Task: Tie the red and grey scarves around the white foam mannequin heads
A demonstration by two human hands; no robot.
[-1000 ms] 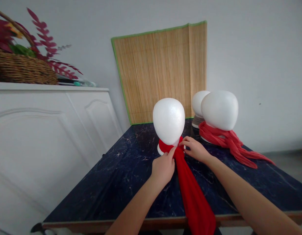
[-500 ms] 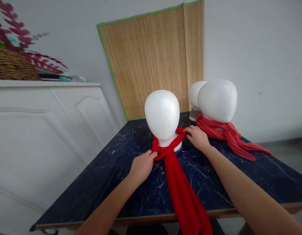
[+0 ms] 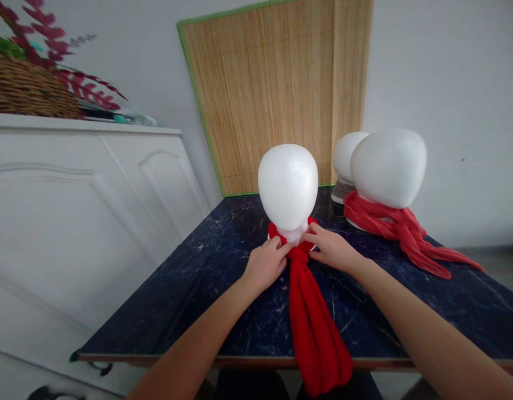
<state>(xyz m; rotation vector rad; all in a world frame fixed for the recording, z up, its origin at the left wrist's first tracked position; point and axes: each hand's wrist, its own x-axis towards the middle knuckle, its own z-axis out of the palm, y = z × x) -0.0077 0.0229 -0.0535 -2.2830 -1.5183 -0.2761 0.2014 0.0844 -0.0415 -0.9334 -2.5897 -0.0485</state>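
A white foam mannequin head (image 3: 288, 186) stands upright on the dark marbled table. Round its neck goes a red scarf (image 3: 318, 328), gathered at the front below the neck, its long tail hanging down over the table's front edge. My left hand (image 3: 267, 261) grips the scarf's loop at the left of the neck, fingers bent. On the other side my right hand (image 3: 329, 247) pinches the loop near the neck's front. Both hands are close together, just above the gathered part of the scarf.
To the right stands another white foam head (image 3: 387, 166) wearing a coral scarf (image 3: 406, 239); a third foam head (image 3: 346, 155) is partly hidden behind it. A bamboo mat (image 3: 273, 94) hangs on the wall. The white cabinet (image 3: 127, 216) with a wicker basket (image 3: 29, 89) borders the table's left.
My hands have moved inward from the scarf's spread sides to the front of the neck. The scarf now sits gathered tighter, its tail hanging straighter. The view has shifted slightly.
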